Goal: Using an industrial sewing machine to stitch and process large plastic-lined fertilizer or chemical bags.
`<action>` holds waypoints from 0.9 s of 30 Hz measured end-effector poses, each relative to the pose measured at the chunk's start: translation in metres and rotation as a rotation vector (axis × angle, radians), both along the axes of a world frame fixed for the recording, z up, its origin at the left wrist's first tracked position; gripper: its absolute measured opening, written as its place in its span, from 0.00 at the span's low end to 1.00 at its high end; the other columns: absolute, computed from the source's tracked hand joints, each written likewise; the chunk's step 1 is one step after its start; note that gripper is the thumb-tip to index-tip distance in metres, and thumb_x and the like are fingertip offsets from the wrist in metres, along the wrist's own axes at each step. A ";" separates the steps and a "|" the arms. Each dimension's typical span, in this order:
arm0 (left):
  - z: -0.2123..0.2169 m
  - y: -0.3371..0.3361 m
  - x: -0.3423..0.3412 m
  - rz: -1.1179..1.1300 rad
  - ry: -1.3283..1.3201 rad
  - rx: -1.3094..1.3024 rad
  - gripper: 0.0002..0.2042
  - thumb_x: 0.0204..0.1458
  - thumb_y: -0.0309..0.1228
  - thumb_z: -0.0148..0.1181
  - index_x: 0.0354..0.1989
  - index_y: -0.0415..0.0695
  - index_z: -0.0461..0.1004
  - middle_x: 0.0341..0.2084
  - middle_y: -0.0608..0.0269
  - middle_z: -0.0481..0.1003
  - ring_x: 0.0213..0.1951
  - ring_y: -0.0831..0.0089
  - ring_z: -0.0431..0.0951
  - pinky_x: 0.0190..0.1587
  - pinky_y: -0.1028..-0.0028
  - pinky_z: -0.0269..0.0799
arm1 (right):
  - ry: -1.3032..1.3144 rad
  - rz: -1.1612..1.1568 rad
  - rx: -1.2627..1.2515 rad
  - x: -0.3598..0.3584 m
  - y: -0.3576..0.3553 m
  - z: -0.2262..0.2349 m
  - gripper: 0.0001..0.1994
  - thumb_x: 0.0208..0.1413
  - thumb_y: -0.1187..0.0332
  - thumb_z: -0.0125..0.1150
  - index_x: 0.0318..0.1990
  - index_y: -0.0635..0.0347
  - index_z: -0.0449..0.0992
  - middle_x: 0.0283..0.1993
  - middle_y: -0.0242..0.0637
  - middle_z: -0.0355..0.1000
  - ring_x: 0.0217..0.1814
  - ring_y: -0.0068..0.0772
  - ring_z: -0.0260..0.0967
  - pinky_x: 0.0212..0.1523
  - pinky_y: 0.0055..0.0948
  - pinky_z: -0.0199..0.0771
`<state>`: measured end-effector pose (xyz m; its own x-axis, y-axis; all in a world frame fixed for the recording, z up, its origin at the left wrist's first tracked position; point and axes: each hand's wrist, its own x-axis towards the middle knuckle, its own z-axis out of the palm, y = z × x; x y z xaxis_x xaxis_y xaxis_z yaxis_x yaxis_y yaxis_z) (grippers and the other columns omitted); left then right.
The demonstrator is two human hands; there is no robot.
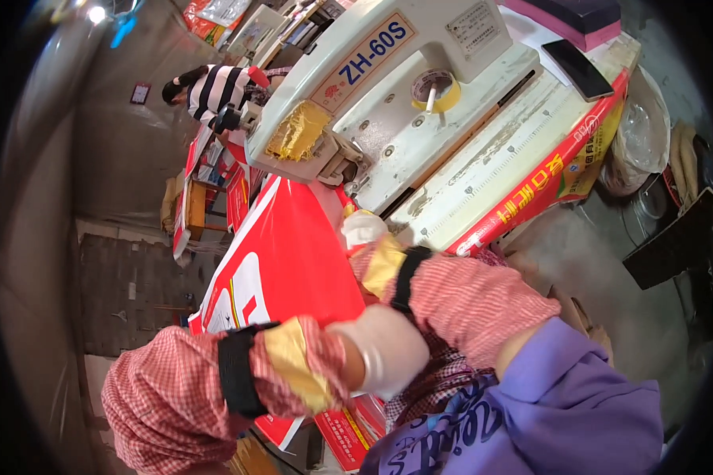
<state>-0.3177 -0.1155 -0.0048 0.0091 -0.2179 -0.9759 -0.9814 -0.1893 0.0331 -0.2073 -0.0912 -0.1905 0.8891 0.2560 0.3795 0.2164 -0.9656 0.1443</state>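
Observation:
A large red and white printed sack sheet [301, 245] slopes from the sewing machine's head down toward my lap. My right hand [363, 228], in a white glove, is at the sheet's right edge, just below the machine's needle end [339, 162]. Its fingers are mostly hidden, so its grip does not show. Nearer to me, my left hand [384, 348], also white-gloved, lies over the sheet's lower right part. Motion smears it and its fingers cannot be made out. Both forearms wear red checked sleeve covers with black bands.
The pale sewing machine [404, 87] stands on a worn white table [483, 166]. A yellow tape roll [436, 91] rests against its body. A black phone [577, 70] lies at the table's far right. More red sacks [348, 435] are below me. Another person [222, 91] works beyond the machine.

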 end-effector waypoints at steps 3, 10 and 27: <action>0.004 -0.006 0.032 0.032 -0.277 0.075 0.09 0.39 0.38 0.59 0.24 0.47 0.77 0.19 0.60 0.75 0.25 0.62 0.76 0.26 0.64 0.70 | -0.108 -0.322 -0.243 0.006 0.012 0.003 0.03 0.44 0.68 0.53 0.25 0.54 0.73 0.17 0.30 0.65 0.21 0.29 0.63 0.20 0.33 0.63; 0.093 0.026 0.068 -0.123 -0.497 0.270 0.07 0.38 0.38 0.59 0.22 0.49 0.78 0.15 0.65 0.73 0.22 0.66 0.76 0.26 0.67 0.69 | -0.113 -0.505 -0.056 0.000 0.014 0.018 0.07 0.45 0.67 0.53 0.31 0.58 0.74 0.19 0.31 0.68 0.22 0.31 0.66 0.21 0.32 0.64; 0.086 0.011 0.097 -0.224 -0.683 -0.167 0.22 0.36 0.56 0.58 0.18 0.47 0.78 0.14 0.65 0.72 0.36 0.63 0.70 0.39 0.66 0.66 | 0.064 -0.322 0.561 0.018 0.011 -0.061 0.03 0.40 0.66 0.58 0.21 0.51 0.76 0.17 0.32 0.69 0.21 0.31 0.68 0.20 0.33 0.65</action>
